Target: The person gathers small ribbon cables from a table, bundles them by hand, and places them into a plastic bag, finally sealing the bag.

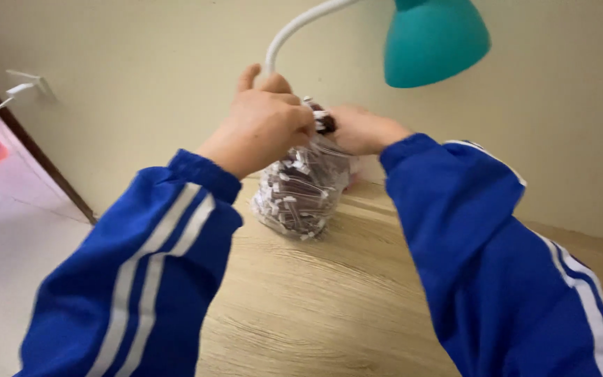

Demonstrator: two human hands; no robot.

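Blue striped sleeves (141,279) frame shot. Left hand (263,126) clenched on gathered neck of clear plastic bag (301,192); right hand (361,131) pinching same neck fr. other side. Best done w/ grip kept high, tight, bag upright. Stands on wooden desk (315,307), packed w/ small dark pieces w/ white ends. Teal desk lamp (434,38) behind.

The left hand (263,126) hides the bag (301,195) top. The bag's small pieces are blurred. The lamp (434,38) shade is cut off.
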